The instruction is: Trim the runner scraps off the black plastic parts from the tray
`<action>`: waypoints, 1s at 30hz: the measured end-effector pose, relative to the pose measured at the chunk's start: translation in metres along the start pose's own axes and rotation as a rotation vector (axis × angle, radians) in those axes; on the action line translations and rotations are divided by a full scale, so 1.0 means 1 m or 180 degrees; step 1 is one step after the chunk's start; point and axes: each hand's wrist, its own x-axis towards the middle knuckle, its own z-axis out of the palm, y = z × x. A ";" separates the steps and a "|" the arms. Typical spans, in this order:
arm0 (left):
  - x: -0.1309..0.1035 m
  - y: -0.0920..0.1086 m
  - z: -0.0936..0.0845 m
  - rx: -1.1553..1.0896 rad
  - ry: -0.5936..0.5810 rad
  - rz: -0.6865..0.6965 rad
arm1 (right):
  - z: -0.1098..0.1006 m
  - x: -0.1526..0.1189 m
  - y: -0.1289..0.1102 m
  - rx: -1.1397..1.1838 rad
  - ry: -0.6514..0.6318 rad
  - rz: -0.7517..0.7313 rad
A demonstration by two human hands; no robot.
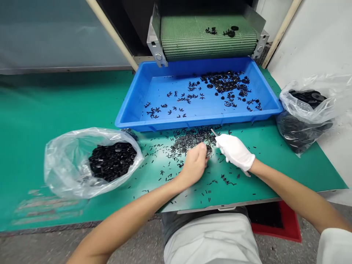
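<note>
My bare left hand [194,164] is closed around a small round black plastic part [209,150], which shows at its fingertips. Beside it, my right hand [234,151], in a white glove, is closed on a slim metal tool [213,132]. The tool's thin tip points up and left; its kind is hard to make out. Beyond both hands lies a scattered pile of short black plastic bits [192,141]. Nearer my body, a branched black piece [227,180] rests on the green table [90,99].
A blue tray [162,126] with black parts stands below a green conveyor belt [203,44] bearing a few more. An open plastic bag [64,165] of small black parts sits left, another bag [305,117] of black discs right. A red bin [291,223] is below the table edge.
</note>
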 end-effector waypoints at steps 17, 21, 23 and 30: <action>0.216 0.080 -0.034 0.1046 0.0104 0.0351 | -0.040 0.006 0.010 -0.1517 0.0233 -0.0248; 0.292 0.060 -0.008 0.2688 0.0184 0.0703 | -0.041 0.006 0.009 -0.1095 0.0666 -0.0494; 0.312 0.053 0.006 0.2926 0.0134 0.0765 | -0.043 0.008 0.012 -0.0989 0.0832 -0.0553; 0.287 0.056 0.009 0.2517 0.0069 0.0560 | -0.053 0.016 0.026 -0.0543 0.1672 -0.0599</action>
